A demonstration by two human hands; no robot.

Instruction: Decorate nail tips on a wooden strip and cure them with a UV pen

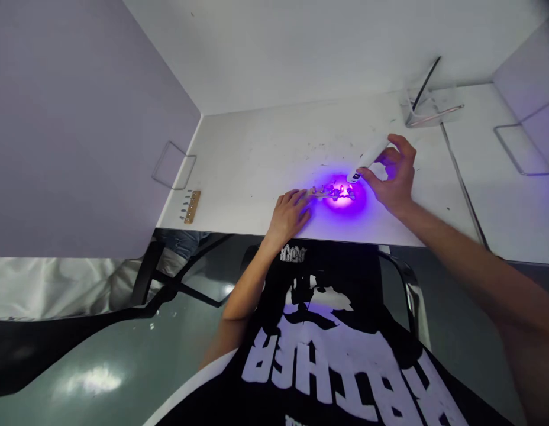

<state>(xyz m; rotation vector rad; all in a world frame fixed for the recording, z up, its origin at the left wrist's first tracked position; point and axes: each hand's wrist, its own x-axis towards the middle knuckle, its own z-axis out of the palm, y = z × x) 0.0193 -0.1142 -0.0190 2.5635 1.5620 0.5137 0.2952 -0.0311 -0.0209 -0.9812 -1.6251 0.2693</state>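
Observation:
My right hand (396, 177) is closed around a white handheld UV lamp (372, 157), tilted with its lower end toward the table. Its purple light falls on a narrow strip with several small nail tips (334, 191), washing out their colour and detail. At the strip's left end, my left hand (291, 216) grips it with the fingertips, the palm low over the table. A second strip, a tan bar holding several grey nail tips (192, 207), lies apart near the table's left edge.
On the white table (248, 148), a clear plastic box (428, 112) with a dark stick and a thin rod stands at the back right. Wire handles (174, 165) stick out at both sides. A cable (463, 183) crosses at the right; panels enclose the back and left.

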